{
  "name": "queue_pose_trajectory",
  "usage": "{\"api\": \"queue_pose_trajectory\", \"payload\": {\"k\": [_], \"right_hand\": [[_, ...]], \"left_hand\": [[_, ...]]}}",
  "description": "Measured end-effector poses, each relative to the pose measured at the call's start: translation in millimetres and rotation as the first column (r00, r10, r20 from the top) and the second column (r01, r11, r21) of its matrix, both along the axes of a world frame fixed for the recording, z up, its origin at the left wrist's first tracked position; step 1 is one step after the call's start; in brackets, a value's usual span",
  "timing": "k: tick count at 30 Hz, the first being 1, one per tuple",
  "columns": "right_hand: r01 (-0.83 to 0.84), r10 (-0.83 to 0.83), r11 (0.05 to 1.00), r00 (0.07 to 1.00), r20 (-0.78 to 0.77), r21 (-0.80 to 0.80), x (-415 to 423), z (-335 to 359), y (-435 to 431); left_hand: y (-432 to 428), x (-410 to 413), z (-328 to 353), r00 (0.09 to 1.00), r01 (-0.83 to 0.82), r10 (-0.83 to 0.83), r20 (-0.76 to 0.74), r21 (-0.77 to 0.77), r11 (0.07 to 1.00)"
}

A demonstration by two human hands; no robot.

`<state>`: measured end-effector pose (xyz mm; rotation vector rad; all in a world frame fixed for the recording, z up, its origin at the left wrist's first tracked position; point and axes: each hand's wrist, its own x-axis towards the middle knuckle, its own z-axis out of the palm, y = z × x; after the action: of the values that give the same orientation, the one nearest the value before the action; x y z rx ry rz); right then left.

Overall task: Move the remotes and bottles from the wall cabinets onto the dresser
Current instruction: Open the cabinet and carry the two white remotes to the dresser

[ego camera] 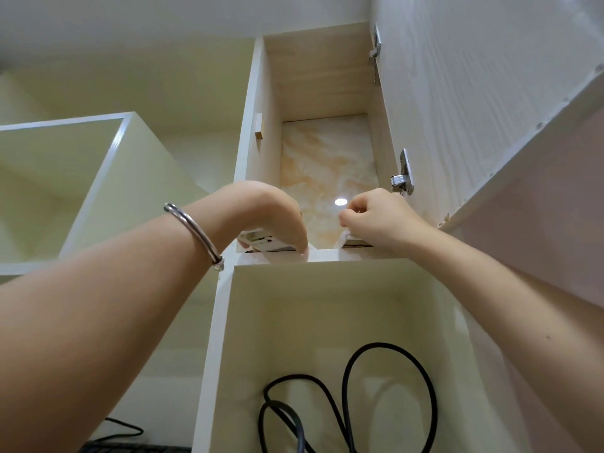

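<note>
I look up into an open wall cabinet [315, 76] with a pale wood interior. My left hand [271, 212], a metal bangle on its wrist, is curled over a white remote [261, 241] lying at the cabinet's front edge on the left. My right hand [379, 217] is closed on a second white remote [354, 240] at the front edge on the right. Only the near ends of both remotes show under my fingers. No bottle is visible.
The cabinet door [483, 93] hangs open on the right with two metal hinges [403, 178]. Below is an open white cubby [327, 322] holding a looped black cable [353, 403]. Another open white box shelf [81, 178] sits to the left.
</note>
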<state>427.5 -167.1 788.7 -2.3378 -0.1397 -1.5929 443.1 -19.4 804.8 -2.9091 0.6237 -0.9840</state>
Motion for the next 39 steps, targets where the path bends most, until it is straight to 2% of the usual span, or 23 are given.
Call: {"api": "queue_pose_trajectory", "payload": {"k": [3,6,8,10,14,16,19,25,27,28,30,32,33,34,36,39], "right_hand": [[0.069,-0.063,0.996,0.993,-0.098,0.055,-1.1,9.0,3.3],[0.142,-0.128,0.988,0.972,-0.195,0.064,-1.8,21.6,7.9],[0.283,-0.278,0.959,0.909,-0.311,-0.032,-6.6,24.6,17.5],[0.410,-0.456,0.890,0.789,-0.412,-0.200,-11.9,24.7,30.4],[0.463,-0.618,0.785,0.633,-0.466,-0.412,-19.4,24.9,51.2],[0.478,-0.679,0.732,0.562,-0.472,-0.485,-11.1,27.0,56.7],[0.472,-0.702,0.712,0.494,-0.513,-0.520,11.2,34.8,55.9],[0.450,-0.718,0.696,0.445,-0.535,-0.560,18.8,40.4,59.7],[0.462,-0.716,0.698,0.482,-0.506,-0.547,11.8,37.7,59.5],[0.480,-0.697,0.715,0.538,-0.473,-0.507,5.7,35.9,58.8],[0.470,-0.575,0.816,0.726,-0.378,-0.337,-7.5,34.2,54.7],[0.327,-0.344,0.939,0.896,-0.282,-0.106,-15.8,33.9,48.6],[0.210,-0.204,0.978,0.950,-0.235,0.000,-19.1,32.5,47.6],[0.080,-0.061,0.993,0.979,-0.194,0.089,-22.8,30.0,48.2],[-0.171,0.199,0.956,0.975,-0.098,0.237,-27.5,22.3,52.0],[-0.383,0.393,0.870,0.919,0.034,0.310,-34.1,-0.4,63.9]], "left_hand": [[4.8,-2.8,-4.3,0.996,0.090,-0.089,0.013,-0.063,0.994],[18.1,0.6,-7.6,0.960,0.278,-0.274,0.053,-0.241,0.930],[28.9,5.8,-11.9,0.923,0.382,-0.368,0.109,-0.365,0.849],[38.4,13.0,-19.1,0.885,0.458,-0.434,0.169,-0.484,0.745],[52.1,28.8,-37.0,0.806,0.558,-0.517,0.287,-0.660,0.504],[55.6,34.8,-42.5,0.762,0.592,-0.561,0.324,-0.698,0.402],[56.5,40.3,-44.1,0.707,0.619,-0.597,0.380,-0.740,0.263],[52.3,51.3,-47.5,0.642,0.678,-0.556,0.528,-0.730,0.090],[53.9,52.5,-50.2,0.648,0.677,-0.531,0.547,-0.733,0.071],[56.0,52.7,-51.1,0.657,0.670,-0.515,0.551,-0.740,0.061],[60.5,51.0,-52.9,0.671,0.656,-0.493,0.555,-0.754,0.044],[63.6,47.7,-53.6,0.680,0.650,-0.472,0.561,-0.759,0.035],[64.4,45.8,-53.5,0.683,0.644,-0.472,0.557,-0.765,0.028],[65.4,42.3,-54.3,0.689,0.635,-0.473,0.550,-0.772,0.028],[69.2,34.5,-57.3,0.700,0.619,-0.477,0.532,-0.785,0.033],[81.1,19.4,-71.0,0.709,0.592,-0.471,0.525,-0.806,-0.006]]}}
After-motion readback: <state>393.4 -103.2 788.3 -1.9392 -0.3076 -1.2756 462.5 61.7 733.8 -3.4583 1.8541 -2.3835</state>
